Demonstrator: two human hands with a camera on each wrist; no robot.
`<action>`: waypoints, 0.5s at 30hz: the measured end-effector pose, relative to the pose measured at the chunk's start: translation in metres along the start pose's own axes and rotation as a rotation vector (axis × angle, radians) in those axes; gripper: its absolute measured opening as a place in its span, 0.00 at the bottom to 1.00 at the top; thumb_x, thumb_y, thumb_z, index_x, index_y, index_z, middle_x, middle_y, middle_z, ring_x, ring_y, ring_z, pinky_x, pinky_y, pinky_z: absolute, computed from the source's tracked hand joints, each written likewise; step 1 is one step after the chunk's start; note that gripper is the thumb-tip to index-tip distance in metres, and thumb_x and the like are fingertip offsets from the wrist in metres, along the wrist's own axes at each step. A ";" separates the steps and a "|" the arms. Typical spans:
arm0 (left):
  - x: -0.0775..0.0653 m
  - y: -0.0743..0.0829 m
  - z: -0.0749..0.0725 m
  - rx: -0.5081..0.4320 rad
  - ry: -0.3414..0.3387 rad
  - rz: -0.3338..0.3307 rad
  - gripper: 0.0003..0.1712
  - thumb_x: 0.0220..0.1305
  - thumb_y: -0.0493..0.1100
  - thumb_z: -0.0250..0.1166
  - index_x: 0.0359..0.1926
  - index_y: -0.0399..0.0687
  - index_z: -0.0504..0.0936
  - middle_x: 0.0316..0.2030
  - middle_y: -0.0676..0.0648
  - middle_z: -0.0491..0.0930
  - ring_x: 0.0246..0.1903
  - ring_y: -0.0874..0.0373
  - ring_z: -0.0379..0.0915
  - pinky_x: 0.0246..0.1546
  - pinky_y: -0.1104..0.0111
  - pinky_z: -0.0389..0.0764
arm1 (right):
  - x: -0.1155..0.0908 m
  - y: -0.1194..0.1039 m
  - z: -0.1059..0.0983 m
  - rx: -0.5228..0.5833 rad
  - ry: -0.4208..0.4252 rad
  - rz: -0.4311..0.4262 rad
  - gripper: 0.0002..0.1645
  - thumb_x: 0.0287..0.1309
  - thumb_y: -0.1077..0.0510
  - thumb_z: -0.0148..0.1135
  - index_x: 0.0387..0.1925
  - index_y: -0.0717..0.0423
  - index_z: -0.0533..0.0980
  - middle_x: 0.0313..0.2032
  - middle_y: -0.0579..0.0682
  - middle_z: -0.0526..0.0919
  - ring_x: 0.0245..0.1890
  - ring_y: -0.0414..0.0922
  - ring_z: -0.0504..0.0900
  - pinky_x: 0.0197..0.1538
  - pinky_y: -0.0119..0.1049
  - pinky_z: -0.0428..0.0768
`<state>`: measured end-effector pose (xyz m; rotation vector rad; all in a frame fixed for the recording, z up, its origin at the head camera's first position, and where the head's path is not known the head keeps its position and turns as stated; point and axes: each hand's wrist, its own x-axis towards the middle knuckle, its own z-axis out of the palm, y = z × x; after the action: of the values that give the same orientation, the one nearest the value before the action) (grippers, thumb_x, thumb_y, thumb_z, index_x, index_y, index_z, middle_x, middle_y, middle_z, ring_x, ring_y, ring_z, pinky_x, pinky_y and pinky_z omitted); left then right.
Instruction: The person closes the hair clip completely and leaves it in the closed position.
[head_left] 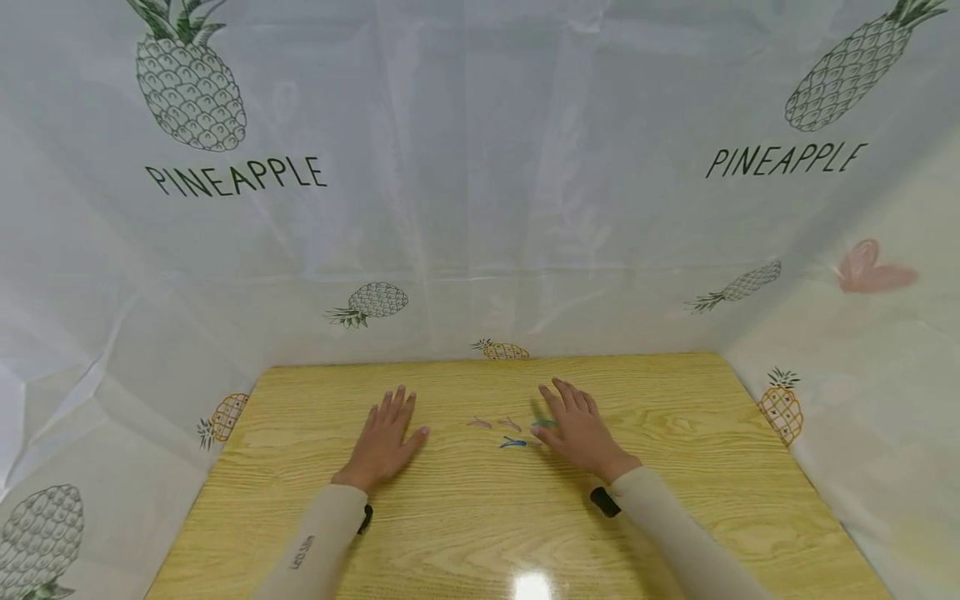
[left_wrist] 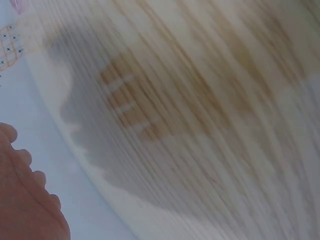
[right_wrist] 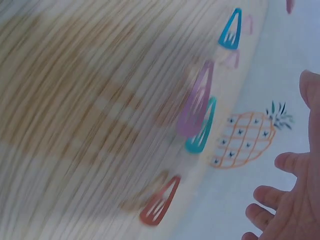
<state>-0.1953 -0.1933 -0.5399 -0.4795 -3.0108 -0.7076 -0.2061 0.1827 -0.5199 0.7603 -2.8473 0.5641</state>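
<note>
Several snap hair clips lie on the wooden table between my hands: a blue clip (head_left: 513,442), two pinkish clips (head_left: 480,422) and a teal clip (head_left: 543,423). Seen from the right wrist, there is also a purple clip (right_wrist: 190,120) overlapping a teal one (right_wrist: 195,143), with a red clip (right_wrist: 151,215) apart from them. My left hand (head_left: 384,446) is spread over the table left of the clips, holding nothing. Fingers spread and bare, my right hand (head_left: 581,432) hovers beside the clips, its thumb overlapping the teal clip's edge in the head view.
The wood-grain table (head_left: 465,533) ends at a white sheet (head_left: 480,208) printed with pineapples, which rises behind it and along both sides. Hand shadows fall on the tabletop in both wrist views. Dark bands circle both wrists.
</note>
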 end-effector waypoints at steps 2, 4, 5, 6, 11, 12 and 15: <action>0.001 0.003 0.001 0.001 0.001 0.005 0.44 0.83 0.61 0.51 0.84 0.38 0.52 0.83 0.34 0.45 0.82 0.33 0.39 0.79 0.38 0.42 | 0.003 -0.005 0.002 -0.001 -0.016 0.004 0.44 0.74 0.45 0.64 0.78 0.66 0.62 0.76 0.73 0.60 0.75 0.72 0.60 0.73 0.73 0.57; 0.003 0.005 0.003 0.003 0.004 0.013 0.45 0.83 0.62 0.50 0.83 0.37 0.52 0.83 0.34 0.45 0.82 0.33 0.40 0.79 0.38 0.42 | 0.007 -0.010 0.004 -0.004 -0.031 0.012 0.43 0.75 0.45 0.64 0.78 0.65 0.63 0.77 0.72 0.59 0.76 0.71 0.60 0.74 0.72 0.57; 0.003 0.007 0.003 -0.007 0.007 0.019 0.45 0.83 0.62 0.50 0.83 0.36 0.53 0.83 0.33 0.46 0.82 0.32 0.40 0.79 0.38 0.42 | 0.008 -0.013 0.005 -0.009 -0.039 0.014 0.43 0.75 0.44 0.64 0.78 0.65 0.63 0.77 0.71 0.59 0.76 0.70 0.59 0.74 0.72 0.57; 0.004 0.008 0.004 -0.018 0.008 0.022 0.45 0.83 0.62 0.50 0.83 0.36 0.53 0.83 0.32 0.46 0.81 0.31 0.40 0.79 0.38 0.42 | 0.010 -0.015 0.007 -0.016 -0.043 0.013 0.43 0.75 0.44 0.63 0.78 0.64 0.63 0.77 0.71 0.60 0.77 0.69 0.60 0.74 0.71 0.57; 0.006 0.013 0.008 -0.025 0.005 0.036 0.46 0.82 0.65 0.48 0.83 0.35 0.54 0.82 0.32 0.47 0.81 0.30 0.41 0.79 0.38 0.42 | 0.015 -0.023 0.018 -0.043 -0.031 -0.003 0.41 0.75 0.45 0.64 0.76 0.64 0.65 0.75 0.70 0.63 0.75 0.68 0.63 0.74 0.69 0.60; 0.006 0.013 0.009 -0.023 0.005 0.038 0.46 0.82 0.65 0.48 0.82 0.35 0.55 0.82 0.32 0.47 0.81 0.30 0.42 0.79 0.37 0.43 | 0.016 -0.025 0.019 -0.048 -0.024 -0.008 0.40 0.75 0.45 0.64 0.76 0.64 0.66 0.74 0.70 0.64 0.75 0.68 0.64 0.74 0.69 0.61; 0.007 0.015 0.013 0.005 -0.008 0.037 0.45 0.83 0.64 0.48 0.83 0.37 0.54 0.83 0.34 0.47 0.82 0.32 0.42 0.79 0.39 0.44 | 0.019 -0.030 0.024 -0.056 -0.016 -0.012 0.40 0.75 0.45 0.64 0.75 0.64 0.67 0.73 0.70 0.66 0.75 0.67 0.65 0.74 0.68 0.61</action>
<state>-0.1972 -0.1733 -0.5444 -0.5370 -3.0020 -0.6979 -0.2080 0.1409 -0.5276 0.7751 -2.8583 0.4766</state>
